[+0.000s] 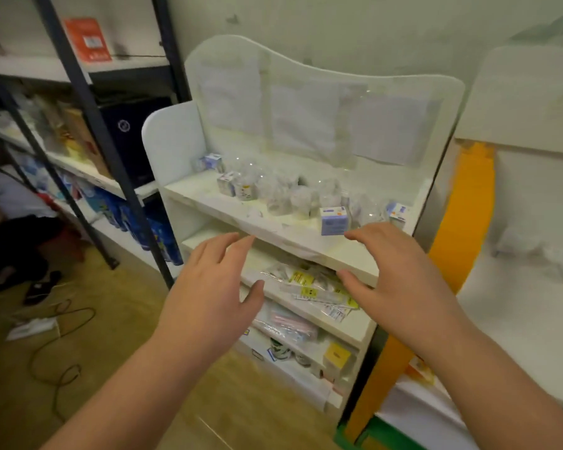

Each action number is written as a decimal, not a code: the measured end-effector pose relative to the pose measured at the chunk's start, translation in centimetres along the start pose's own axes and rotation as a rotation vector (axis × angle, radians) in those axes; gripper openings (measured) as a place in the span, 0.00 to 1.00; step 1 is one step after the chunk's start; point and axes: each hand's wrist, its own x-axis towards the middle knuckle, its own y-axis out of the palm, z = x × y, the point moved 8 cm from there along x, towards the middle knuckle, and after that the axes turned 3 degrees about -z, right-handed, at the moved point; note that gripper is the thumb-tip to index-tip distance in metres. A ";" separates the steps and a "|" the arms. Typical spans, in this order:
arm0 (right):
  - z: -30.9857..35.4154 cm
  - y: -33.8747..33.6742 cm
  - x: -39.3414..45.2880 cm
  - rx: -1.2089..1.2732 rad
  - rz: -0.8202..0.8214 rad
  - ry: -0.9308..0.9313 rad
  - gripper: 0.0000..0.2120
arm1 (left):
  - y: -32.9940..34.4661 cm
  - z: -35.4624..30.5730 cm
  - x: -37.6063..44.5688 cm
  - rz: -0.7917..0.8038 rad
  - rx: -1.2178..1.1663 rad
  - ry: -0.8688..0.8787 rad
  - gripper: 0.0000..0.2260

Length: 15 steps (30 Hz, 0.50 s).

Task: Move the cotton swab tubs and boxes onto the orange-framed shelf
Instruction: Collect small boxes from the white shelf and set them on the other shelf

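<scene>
Nearest the camera, the person's left hand (213, 293) reaches toward the white shelf unit (306, 241), fingers spread and relaxed, holding nothing. It hovers in front of the unit's top board and touches nothing that can be seen.

On that top board, from left to right, stand a small blue-and-white box (212, 161) at the back corner, two more small boxes (236, 186) just beside each other, a cluster of clear tubs (293, 198) in the middle, a blue box (334, 220) at the front edge, and another box (397, 213) by the right wall.

The right hand (394, 277) is also empty, fingers loosely bent, its fingertips close to the blue box but apart from it.

Right of the unit stands the orange-framed shelf (465, 203). Pale shapes lie on it, too blurred to name.

By the look of it, the job has hardly begun: the tubs and boxes all seem to sit on the white unit.
</scene>
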 end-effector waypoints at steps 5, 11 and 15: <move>0.7 4.8 4.3 -0.007 0.039 -0.014 0.22 | 2.5 5.0 2.9 0.018 0.030 -0.051 0.28; 2.0 11.7 12.9 0.052 0.044 -0.036 0.22 | 4.2 12.1 9.3 0.020 0.128 -0.126 0.29; 3.7 15.4 19.2 0.093 0.052 -0.066 0.22 | 4.4 16.2 13.5 -0.002 0.182 -0.156 0.29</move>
